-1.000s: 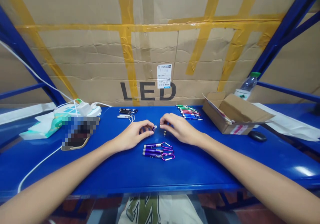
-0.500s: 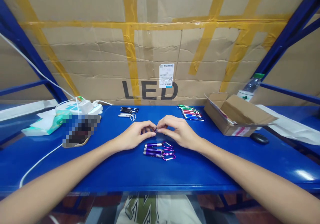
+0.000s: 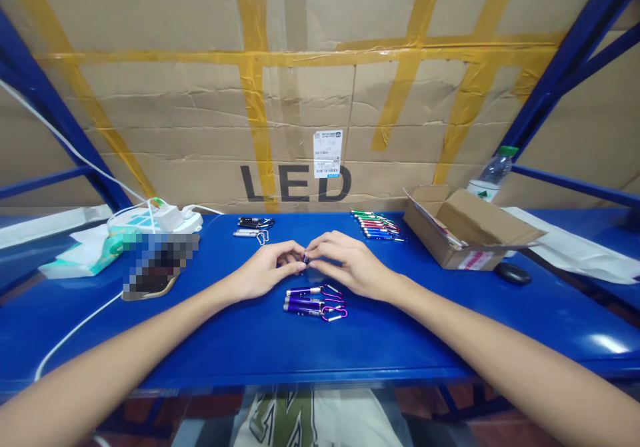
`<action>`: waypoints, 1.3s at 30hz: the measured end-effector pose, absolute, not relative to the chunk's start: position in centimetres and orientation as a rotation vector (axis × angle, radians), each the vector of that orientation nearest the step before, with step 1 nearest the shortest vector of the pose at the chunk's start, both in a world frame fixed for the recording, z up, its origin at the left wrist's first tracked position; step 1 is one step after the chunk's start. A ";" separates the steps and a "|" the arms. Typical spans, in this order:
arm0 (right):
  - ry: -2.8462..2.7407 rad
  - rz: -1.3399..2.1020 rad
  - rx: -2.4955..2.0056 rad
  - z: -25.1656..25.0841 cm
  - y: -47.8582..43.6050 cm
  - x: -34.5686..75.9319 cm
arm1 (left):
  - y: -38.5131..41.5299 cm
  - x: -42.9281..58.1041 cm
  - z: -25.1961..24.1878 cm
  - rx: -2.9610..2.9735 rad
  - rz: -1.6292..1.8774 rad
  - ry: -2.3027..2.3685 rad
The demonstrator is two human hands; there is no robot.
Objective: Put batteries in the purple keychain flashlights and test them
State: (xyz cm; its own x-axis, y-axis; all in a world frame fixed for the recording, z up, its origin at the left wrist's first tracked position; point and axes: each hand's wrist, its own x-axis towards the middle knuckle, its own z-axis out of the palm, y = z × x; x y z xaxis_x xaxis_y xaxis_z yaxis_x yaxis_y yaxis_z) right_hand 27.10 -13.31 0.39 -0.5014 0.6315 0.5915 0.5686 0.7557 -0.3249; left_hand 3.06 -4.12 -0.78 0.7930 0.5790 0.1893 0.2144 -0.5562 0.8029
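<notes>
- Your left hand [image 3: 270, 268] and right hand [image 3: 347, 265] are both down on the blue surface [image 3: 260, 347], around the middle of it, with the fingertips meeting.
- Right where they meet there's a small purple part [image 3: 305, 258]. Each hand's grip is pinched on it, thumb and fingers pressed together around it. It's too tiny to say exactly what it is.
- That part sits just above the surface, a bit in front of the "LED" lettering [image 3: 295, 182] on the big taped cardboard wall [image 3: 175, 120] behind.
- Just on your side of your hands there's a little pile of purple keychain lights [image 3: 313, 300] with pink clips, lying flat and side by side. Neither hand is touching them.
- Back left of your hands, a few black and silver lights [image 3: 254, 226] lie near the cardboard.
- Back right, a row of coloured lights [image 3: 379, 225], green, red and blue, is laid out neatly.
- Further right there's an open cardboard box [image 3: 473, 234], with a water bottle [image 3: 491, 172] behind it and a dark mouse [image 3: 513, 273] just in front of it.
- Over on the left you've got a white power strip [image 3: 157, 219], a tissue pack [image 3: 83, 255] and a white cable [image 3: 75, 330] trailing off towards the edge.
</notes>
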 end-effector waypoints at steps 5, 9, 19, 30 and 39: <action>-2.108 -0.032 -1.015 0.5 -12.9 27.5 | -4.2 2.9 -0.1 2.298 0.684 0.613; -2.270 -0.063 -1.264 0.8 -12.4 28.7 | -4.4 2.7 0.4 2.442 0.731 0.609; -2.519 0.163 -1.220 0.0 -12.3 28.7 | -3.6 2.3 0.2 2.587 0.771 0.547; -2.543 0.140 -1.205 0.3 -12.1 29.5 | -3.9 2.3 0.0 2.606 0.725 0.556; -2.248 0.066 -1.082 0.6 -12.8 28.2 | -4.3 2.3 0.1 2.589 0.688 0.541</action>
State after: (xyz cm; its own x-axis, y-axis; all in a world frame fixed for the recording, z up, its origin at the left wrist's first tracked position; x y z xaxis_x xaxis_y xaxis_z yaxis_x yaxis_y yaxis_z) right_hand 28.22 -12.79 0.62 -0.4606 0.7182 0.5216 0.6863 0.6608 -0.3038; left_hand 2.35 -4.29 0.08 0.8034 0.4597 0.3784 0.2595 -0.8424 0.4723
